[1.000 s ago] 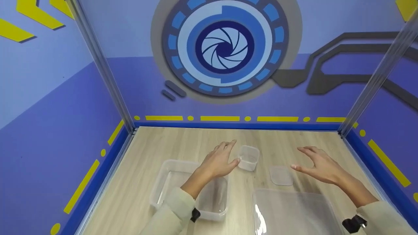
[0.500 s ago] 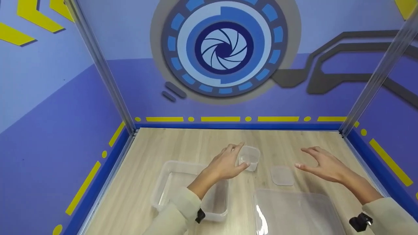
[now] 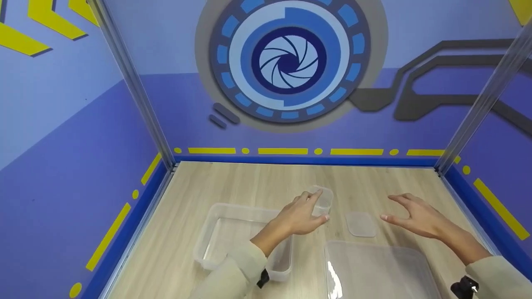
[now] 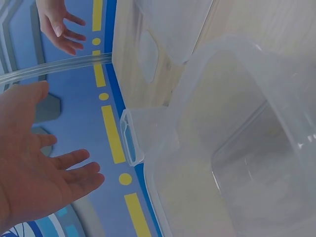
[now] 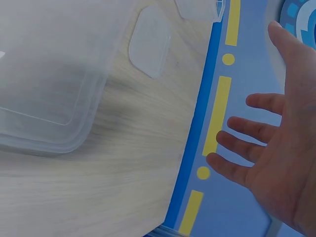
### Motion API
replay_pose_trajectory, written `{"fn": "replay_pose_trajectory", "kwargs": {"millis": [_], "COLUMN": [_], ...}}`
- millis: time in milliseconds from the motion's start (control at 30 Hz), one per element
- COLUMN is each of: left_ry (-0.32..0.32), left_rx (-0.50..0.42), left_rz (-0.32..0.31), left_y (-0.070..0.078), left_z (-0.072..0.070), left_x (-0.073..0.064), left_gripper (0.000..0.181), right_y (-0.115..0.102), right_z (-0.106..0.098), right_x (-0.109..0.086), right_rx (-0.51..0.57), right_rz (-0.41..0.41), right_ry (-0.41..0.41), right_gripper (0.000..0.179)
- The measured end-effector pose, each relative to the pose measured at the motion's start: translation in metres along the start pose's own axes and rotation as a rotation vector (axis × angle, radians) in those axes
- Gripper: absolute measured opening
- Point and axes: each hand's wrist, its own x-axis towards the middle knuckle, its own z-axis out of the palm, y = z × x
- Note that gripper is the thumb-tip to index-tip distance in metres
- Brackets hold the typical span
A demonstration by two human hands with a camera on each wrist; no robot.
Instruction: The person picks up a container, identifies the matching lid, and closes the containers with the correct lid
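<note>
My left hand [image 3: 300,216] hovers with spread, relaxed fingers over the table, overlapping the near left side of a small clear plastic container [image 3: 324,201] in the head view. In the left wrist view that small container [image 4: 143,133] stands apart from the fingers, beyond the rim of a large clear plastic container [image 4: 197,64]. To the right, my right hand [image 3: 419,218] is held in the air with its thumb apart and nothing in its grasp. A small square lid [image 3: 361,224] lies flat between the hands. Below it lies a large clear lid [image 3: 378,270].
The large container [image 3: 206,236] sits on the left of the wooden table [image 3: 166,232], partly hidden by the left forearm. Blue and purple panels [image 3: 266,137] wall in the back and sides, with metal posts [image 3: 137,91] at the corners.
My left hand has drifted right, from beside the small container to in front of it in the head view. My right hand has shifted slightly right and down. The containers and lids stay put.
</note>
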Motion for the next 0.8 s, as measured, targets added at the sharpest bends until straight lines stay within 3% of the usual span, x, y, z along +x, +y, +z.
{"fn": "replay_pose_trajectory", "kwargs": {"millis": [333, 633, 800], "left_ry": [-0.043, -0.105, -0.119], "left_rx": [-0.023, 0.091, 0.088], "left_rz": [0.009, 0.005, -0.009], "left_y": [0.005, 0.009, 0.012], "left_z": [0.014, 0.027, 0.034], "left_x": [-0.002, -0.001, -0.003], "left_gripper": [0.087, 0.083, 0.083], "right_y": [0.004, 0.007, 0.010], "right_z": [0.002, 0.007, 0.013], "right_x": [-0.007, -0.013, -0.016], "right_rx": [0.003, -0.013, 0.002], "right_rz": [0.004, -0.005, -0.005], "right_ry": [-0.023, -0.069, -0.098], "right_gripper": [0.081, 0.079, 0.078]}}
